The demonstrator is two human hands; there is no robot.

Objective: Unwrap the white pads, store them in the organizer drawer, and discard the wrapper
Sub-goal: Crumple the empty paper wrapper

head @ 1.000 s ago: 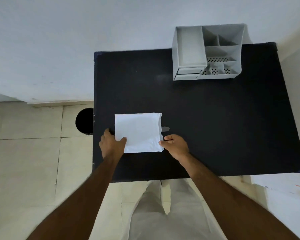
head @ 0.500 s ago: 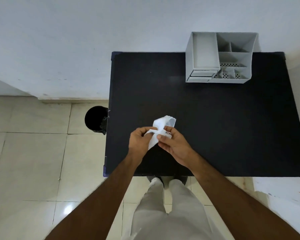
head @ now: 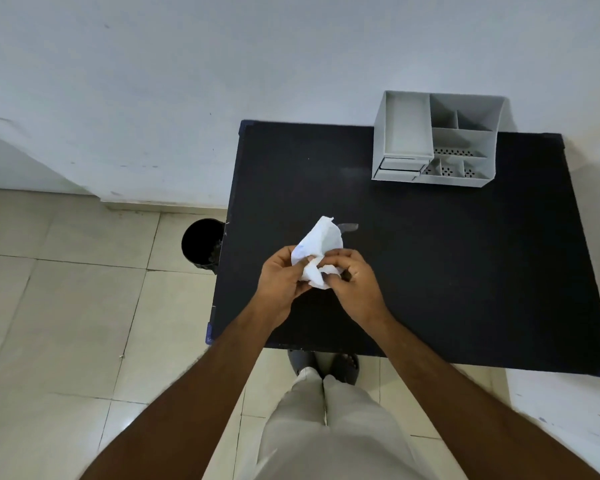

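A crumpled white wrapper [head: 317,247] is held above the black table [head: 430,254], near its front left part. My left hand [head: 281,282] grips its left side and my right hand [head: 355,282] pinches its lower right part; both hands are closed on it. The upper end of the wrapper sticks up and away from me. The grey organizer [head: 437,140] stands at the table's far edge, its small drawer [head: 400,165] at the lower left front, shut or nearly so. No separate white pads are visible.
A black round bin [head: 201,244] stands on the tiled floor against the table's left edge. A small grey scrap [head: 349,226] lies on the table just beyond the wrapper. A white wall runs behind the table. My legs and feet are below the table's front edge.
A second ago the white wrapper lay flat on the table under both hands. It has since been lifted and bunched up between them, and my view has shifted left.
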